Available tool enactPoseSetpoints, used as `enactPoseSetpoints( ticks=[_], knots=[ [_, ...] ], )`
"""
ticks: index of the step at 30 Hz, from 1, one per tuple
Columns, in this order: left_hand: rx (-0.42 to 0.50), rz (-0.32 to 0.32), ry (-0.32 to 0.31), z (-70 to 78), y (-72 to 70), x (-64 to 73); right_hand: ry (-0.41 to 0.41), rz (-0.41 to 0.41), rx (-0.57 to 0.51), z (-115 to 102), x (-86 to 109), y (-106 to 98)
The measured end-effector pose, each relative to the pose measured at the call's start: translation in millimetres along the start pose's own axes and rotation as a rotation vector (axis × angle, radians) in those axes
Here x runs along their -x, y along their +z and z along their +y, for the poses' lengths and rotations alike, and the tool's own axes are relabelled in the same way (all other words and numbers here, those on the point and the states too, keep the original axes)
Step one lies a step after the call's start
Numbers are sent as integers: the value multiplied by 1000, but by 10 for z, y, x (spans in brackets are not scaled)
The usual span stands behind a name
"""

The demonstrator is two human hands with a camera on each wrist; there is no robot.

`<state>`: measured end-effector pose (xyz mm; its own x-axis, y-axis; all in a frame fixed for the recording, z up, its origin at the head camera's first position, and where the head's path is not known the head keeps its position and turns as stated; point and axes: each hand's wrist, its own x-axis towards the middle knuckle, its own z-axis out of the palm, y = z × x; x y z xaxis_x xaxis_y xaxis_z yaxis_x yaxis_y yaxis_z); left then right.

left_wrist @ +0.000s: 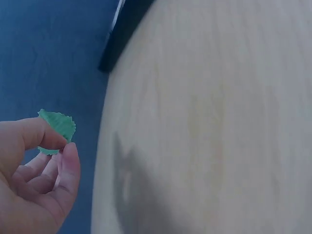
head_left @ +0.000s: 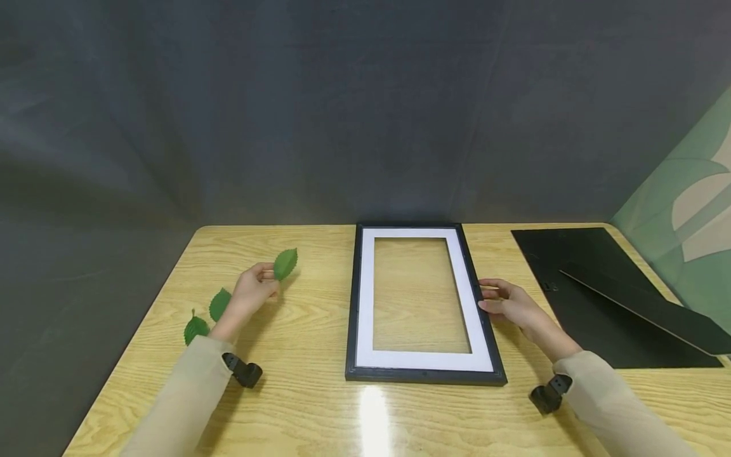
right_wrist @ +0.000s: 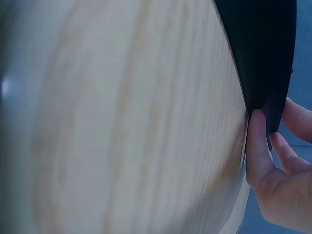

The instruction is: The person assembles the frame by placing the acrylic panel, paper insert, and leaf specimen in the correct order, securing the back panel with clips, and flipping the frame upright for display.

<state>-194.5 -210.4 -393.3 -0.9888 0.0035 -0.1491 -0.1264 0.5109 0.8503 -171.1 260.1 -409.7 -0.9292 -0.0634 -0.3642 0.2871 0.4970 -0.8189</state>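
My left hand (head_left: 254,292) pinches a green leaf (head_left: 285,263) with serrated edges between thumb and fingers, raised above the table left of the picture frame. In the left wrist view the thumb partly hides that leaf (left_wrist: 59,126). Two more green leaves, one (head_left: 219,304) beside my left forearm and another (head_left: 196,327) nearer the sleeve, lie on the table. A black picture frame (head_left: 351,317) with a white mat (head_left: 365,298) lies flat in the middle. My right hand (head_left: 511,306) holds its right edge, thumb and fingers against the black border (right_wrist: 258,58).
On the right of the wooden table (head_left: 302,406) lies a black backing board (head_left: 577,254), its stand flap (head_left: 657,308) tilted up. A dark curtain (head_left: 342,114) hangs behind the table; a green patterned panel (head_left: 697,203) stands at the right.
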Motion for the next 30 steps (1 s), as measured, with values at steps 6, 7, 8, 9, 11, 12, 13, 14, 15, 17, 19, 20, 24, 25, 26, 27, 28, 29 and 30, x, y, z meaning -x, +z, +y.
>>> enactPoseSetpoints(
  ticks=[6,7,8,9,11,12,13,14,15,17,19,20,24,25,26,27,28,29,30],
  knots=[
    [38,-16,42,221,151,-45,-9,-14,3,-4,9,-12],
    [48,-20,49,252,178,-51,-11,-16,2,-2,8,-13],
    [60,-21,55,283,208,-58,-12,-17,2,0,7,-14],
    [61,-24,64,309,237,-63,-13,-19,2,2,6,-15],
    [62,-29,73,350,294,-73,-15,-22,1,7,4,-17],
    [63,-30,76,368,325,-78,-15,-22,1,10,3,-17],
    [64,-34,78,383,355,-81,-16,-21,2,13,2,-17],
    [64,-37,79,398,385,-84,-17,-20,5,17,3,-17],
    [61,-43,81,410,414,-87,-17,-20,7,19,4,-18],
    [56,-51,86,434,468,-94,-19,-19,14,25,7,-19],
    [54,-59,96,457,519,-102,-22,-20,21,28,10,-20],
    [54,-62,101,468,542,-105,-24,-21,24,29,11,-21],
    [76,-75,109,520,627,-114,-31,-24,38,27,9,-22],
    [88,-77,105,538,650,-114,-35,-25,39,28,6,-21],
    [102,-75,95,556,677,-116,-39,-25,42,30,4,-20],
    [120,-73,87,573,704,-121,-43,-27,44,32,1,-18],
    [135,-67,79,593,732,-124,-49,-27,46,34,-3,-16],
    [151,-65,70,611,761,-127,-58,-28,48,38,-8,-14],
    [169,-62,64,623,793,-134,-65,-28,50,39,-12,-10]
  ],
)
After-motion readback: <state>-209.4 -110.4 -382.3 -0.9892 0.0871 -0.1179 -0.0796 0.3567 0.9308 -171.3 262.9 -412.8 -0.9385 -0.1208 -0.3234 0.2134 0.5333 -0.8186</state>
